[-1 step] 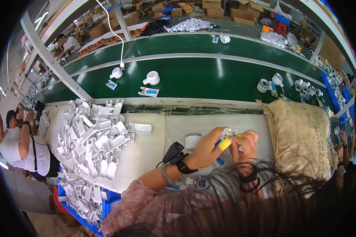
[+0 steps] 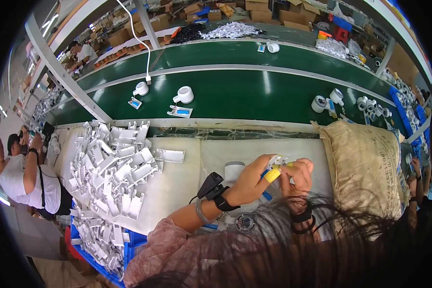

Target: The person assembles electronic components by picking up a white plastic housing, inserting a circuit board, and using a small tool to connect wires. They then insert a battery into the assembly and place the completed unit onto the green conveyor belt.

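Observation:
My left hand [image 2: 248,183] and my right hand [image 2: 298,178] meet over the bench. Yellow wrapping covers a digit of the left hand, and its fingers close on a small white plastic part [image 2: 276,160]. My right fingers are bent and pinched against that part's near side; exactly what they grip is hidden. Just behind my left hand stands a white round housing [image 2: 233,170]. A blue piece [image 2: 267,196] shows beneath the hands. Closer to me, partly behind hair, lies a round unit with a dark face [image 2: 245,222].
White plastic shells [image 2: 115,163] heap on the left of the bench, above a blue bin [image 2: 129,252] of more shells. A tan sack [image 2: 362,168] stands right. Beyond runs a green conveyor [image 2: 235,98] carrying white round units [image 2: 183,94]. A white cable [image 2: 135,36] hangs over it. A person [image 2: 31,177] works at left.

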The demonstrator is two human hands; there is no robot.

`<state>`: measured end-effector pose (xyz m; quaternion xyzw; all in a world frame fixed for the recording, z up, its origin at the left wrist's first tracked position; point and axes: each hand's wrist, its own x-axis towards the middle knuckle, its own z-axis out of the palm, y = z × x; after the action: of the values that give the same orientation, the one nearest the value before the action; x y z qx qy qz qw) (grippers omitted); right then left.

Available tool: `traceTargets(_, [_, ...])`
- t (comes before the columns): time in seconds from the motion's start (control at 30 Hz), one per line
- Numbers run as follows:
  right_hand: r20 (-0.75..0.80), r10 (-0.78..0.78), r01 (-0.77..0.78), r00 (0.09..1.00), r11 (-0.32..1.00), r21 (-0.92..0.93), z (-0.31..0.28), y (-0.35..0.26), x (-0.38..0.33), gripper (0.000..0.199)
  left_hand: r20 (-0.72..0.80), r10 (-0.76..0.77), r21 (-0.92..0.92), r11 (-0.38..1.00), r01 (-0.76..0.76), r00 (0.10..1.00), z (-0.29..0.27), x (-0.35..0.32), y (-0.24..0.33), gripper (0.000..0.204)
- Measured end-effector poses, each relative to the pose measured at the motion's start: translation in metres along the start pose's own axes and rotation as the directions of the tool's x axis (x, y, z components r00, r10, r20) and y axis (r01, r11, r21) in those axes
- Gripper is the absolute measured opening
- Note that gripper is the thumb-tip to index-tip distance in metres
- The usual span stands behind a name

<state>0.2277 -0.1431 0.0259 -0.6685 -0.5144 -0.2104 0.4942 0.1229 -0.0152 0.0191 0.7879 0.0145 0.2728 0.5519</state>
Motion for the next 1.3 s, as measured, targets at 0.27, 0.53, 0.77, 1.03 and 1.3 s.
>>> traceTargets(0.27, [0.001, -0.025, 0.025, 1.000, 0.999, -0.025, 0.006, -0.001, -0.001, 0.022, -0.010, -0.077, 0.027, 0.997, 0.077, 0.997, -0.003, -0.001, -0.004, 0.032])
traceTargets(0.53, [0.064, 0.085, -0.082, 0.994, 0.995, -0.050, 0.003, 0.003, 0.004, 0.020, 0.035, -0.435, -0.439, 0.802, 0.405, 0.900, -0.027, 0.031, -0.006, 0.032])
traceTargets(0.77, [0.152, 0.064, -0.050, 0.986, 0.994, -0.093, 0.001, 0.027, -0.007, 0.019, -0.170, -0.383, -0.482, 0.836, 0.263, 0.908, -0.086, 0.080, -0.063, 0.040])
traceTargets(1.03, [0.365, 0.069, -0.066, 0.928, 0.998, -0.021, 0.018, 0.026, -0.012, 0.025, -0.503, 0.357, 0.695, 0.709, 0.122, 0.787, -0.128, 0.063, -0.145, 0.049])
traceTargets(1.3, [0.553, -0.099, 0.147, 0.827, 0.988, -0.043, 0.026, 0.018, -0.016, 0.026, 0.293, -0.487, -0.059, 0.849, 0.524, 0.823, -0.102, 0.022, 0.003, 0.014])
